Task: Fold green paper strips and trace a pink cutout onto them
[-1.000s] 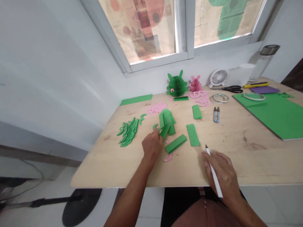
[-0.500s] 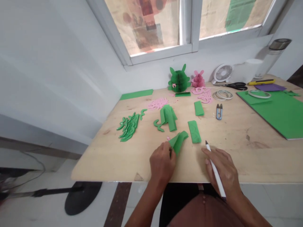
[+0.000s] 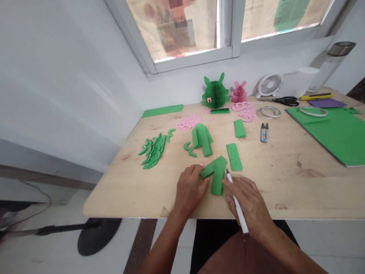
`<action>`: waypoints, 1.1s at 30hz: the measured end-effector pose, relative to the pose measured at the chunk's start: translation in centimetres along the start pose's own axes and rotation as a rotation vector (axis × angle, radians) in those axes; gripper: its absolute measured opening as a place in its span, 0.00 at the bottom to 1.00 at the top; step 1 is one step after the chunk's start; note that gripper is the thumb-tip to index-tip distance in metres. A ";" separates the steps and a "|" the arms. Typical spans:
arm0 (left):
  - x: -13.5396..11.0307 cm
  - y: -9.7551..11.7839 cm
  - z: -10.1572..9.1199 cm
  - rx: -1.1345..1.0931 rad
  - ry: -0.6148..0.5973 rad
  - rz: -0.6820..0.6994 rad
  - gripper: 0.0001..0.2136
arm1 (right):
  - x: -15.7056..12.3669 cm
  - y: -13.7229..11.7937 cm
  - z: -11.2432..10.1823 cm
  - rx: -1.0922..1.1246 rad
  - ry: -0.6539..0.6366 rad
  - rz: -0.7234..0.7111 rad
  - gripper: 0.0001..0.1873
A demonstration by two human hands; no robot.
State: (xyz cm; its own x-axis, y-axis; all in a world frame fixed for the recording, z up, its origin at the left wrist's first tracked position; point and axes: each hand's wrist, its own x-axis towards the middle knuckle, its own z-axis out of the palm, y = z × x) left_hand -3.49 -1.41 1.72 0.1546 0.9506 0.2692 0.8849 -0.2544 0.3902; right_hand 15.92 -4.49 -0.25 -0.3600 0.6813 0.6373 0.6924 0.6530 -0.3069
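Note:
My right hand point(image 3: 247, 201) is closed around a white pen point(image 3: 238, 209), its dark tip pointing away from me beside a green folded paper point(image 3: 218, 177). That paper lies bent in two strips in front of me. My left hand point(image 3: 190, 188) grips the end of its left strip between thumb and fingers. Just beyond, to the right, rests a green paper strip with drawn curved lines point(image 3: 234, 157). Further back are a stack of folded green papers point(image 3: 203, 139), a curled green cutout point(image 3: 189, 149) and a smaller green folded piece point(image 3: 240, 128).
Green cutouts point(image 3: 154, 150) and pink cutouts point(image 3: 190, 122) lie at the left. Paper honeycomb figures, one green point(image 3: 216, 93) and one pink point(image 3: 238, 93), stand by the wall. Right are thread snips point(image 3: 264, 133), tape rolls point(image 3: 270, 111), black-handled scissors point(image 3: 286, 101), a fan point(image 3: 269, 85) and green sheets point(image 3: 339, 137).
The green folded paper has been turned and lowered, one strip now pointing toward me. My right hand has moved left with the pen, up to the paper.

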 end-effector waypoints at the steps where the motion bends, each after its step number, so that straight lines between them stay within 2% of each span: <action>1: 0.2 -0.1 0.1 0.018 -0.026 0.005 0.10 | 0.1 -0.1 0.2 -0.003 -0.020 -0.002 0.19; 5: 0.7 -0.2 0.8 0.149 -0.066 -0.012 0.09 | 0.5 -0.4 0.9 -0.016 -0.095 0.014 0.17; 10: 0.7 -0.4 1.4 0.247 -0.038 -0.025 0.05 | 0.5 -0.3 1.7 -0.033 -0.162 0.011 0.15; 18: 0.5 -2.2 0.9 0.371 0.137 -0.049 0.08 | 0.3 0.0 1.7 -0.044 -0.185 -0.013 0.16; 21: 0.3 -3.3 0.2 0.427 0.195 -0.095 0.09 | 0.4 0.0 1.6 -0.043 -0.190 -0.018 0.15; 25: -0.5 -5.2 -0.8 0.488 0.251 -0.223 0.08 | 0.5 0.1 1.7 -0.044 -0.202 -0.020 0.16; 30: -1.5 -6.9 -1.3 0.581 0.214 -0.376 0.09 | 0.9 0.4 2.1 -0.056 -0.232 -0.041 0.16; 33: -1.8 -7.1 -1.6 0.556 0.148 -0.398 0.07 | 1.4 0.5 2.4 -0.066 -0.267 -0.040 0.16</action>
State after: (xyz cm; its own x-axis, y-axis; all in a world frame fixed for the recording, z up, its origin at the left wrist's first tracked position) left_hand -10.79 -1.57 -0.11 -0.2541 0.9085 0.3318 0.9616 0.2742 -0.0144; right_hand 14.27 -2.40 -1.26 -0.5335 0.7245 0.4364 0.7106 0.6638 -0.2333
